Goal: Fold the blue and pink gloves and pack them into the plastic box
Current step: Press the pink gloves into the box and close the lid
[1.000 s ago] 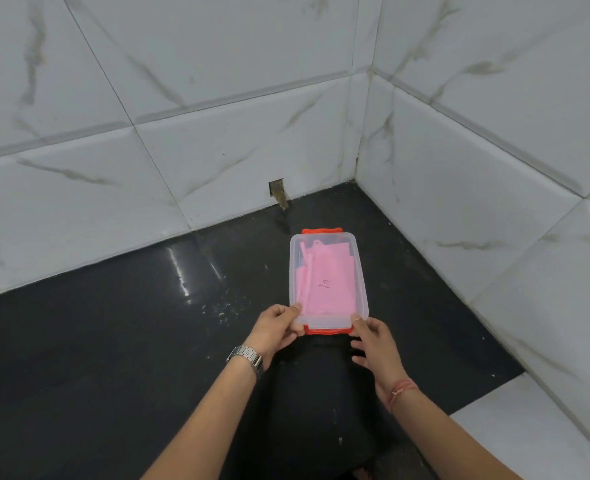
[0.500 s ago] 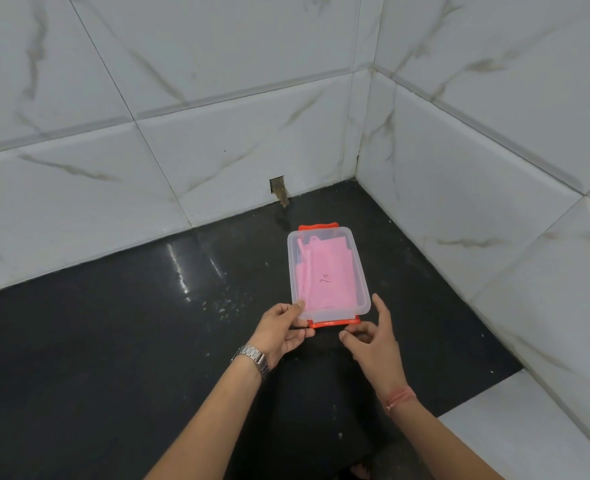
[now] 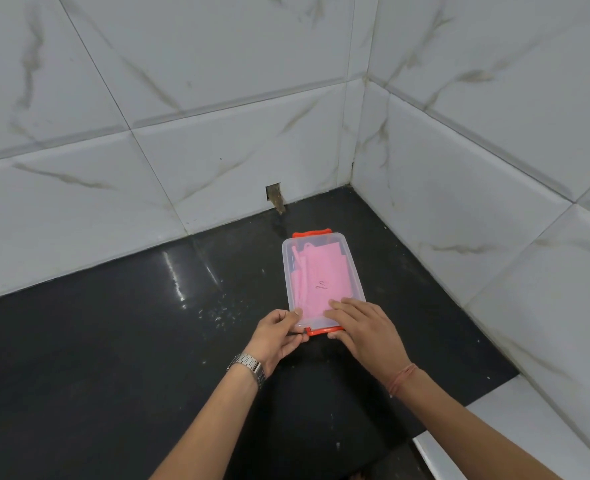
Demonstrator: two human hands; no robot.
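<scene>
1. Left hand (image 3: pixel 277 332): fingers curled, thumb on top, pinching the near-left corner of the plastic box (image 3: pixel 321 282); fingertips sit by the near red clip (image 3: pixel 323 330).
2. Right hand (image 3: pixel 364 327): fingers straight and lying flat on the near end of the lid (image 3: pixel 316 258), pressing down; thumb sits at the near edge beside the red clip. Nothing gripped.
3. Lid is clear and sits on the box. Whether the near clip is latched, cannot tell.
4. Pink gloves (image 3: pixel 317 282) lie folded flat inside the box, visible through the lid, with a small dark mark on top. Blue gloves not visible; cannot tell if they are underneath.
5. Second red clip (image 3: pixel 311 234) at the far end of the box.
6. Box rests on a glossy black worktop (image 3: pixel 113 341), long side running away from the person, near the corner of the walls.
7. Left wrist has a metal watch (image 3: pixel 248 365); right wrist has a thin red thread band (image 3: pixel 401 375).
8. White marble-look wall tiles (image 3: pixel 217 98) behind and to the right; small dark notch (image 3: pixel 274 195) at the base of the back wall, just beyond the box.
9. White ledge (image 3: pixel 515 427) at the worktop's near-right edge.
</scene>
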